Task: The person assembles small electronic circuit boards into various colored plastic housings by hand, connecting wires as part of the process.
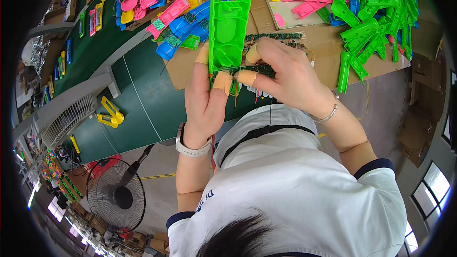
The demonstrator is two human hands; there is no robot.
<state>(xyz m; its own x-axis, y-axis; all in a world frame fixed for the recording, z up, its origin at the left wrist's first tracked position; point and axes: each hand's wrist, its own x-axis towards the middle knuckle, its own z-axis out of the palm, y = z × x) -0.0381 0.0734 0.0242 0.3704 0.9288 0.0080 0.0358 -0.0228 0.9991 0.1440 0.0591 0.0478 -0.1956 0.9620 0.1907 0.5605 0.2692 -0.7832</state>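
Observation:
My left hand (205, 97) grips a bright green plastic casing half (229, 26), its hollow, ribbed inside facing up. The left thumb presses on the casing's lower end. At that same end my right hand (283, 74) has its thumb and forefinger bent together in a pinch; what lies between the tips is too small to make out. Thin red wires (235, 101) hang below the fingertips. A dark green circuit board strip (266, 71) shows behind the right fingers. Tan finger covers sit on the thumbs and forefingers of both hands.
Rows of small circuit boards (278, 37) lie on cardboard (323, 59) beyond my right hand. Green casings (376, 28) are heaped at the right; pink, blue and yellow ones (178, 19) at the left. Yellow casings (111, 113) rest on the green table (138, 119). A fan (115, 195) stands lower left.

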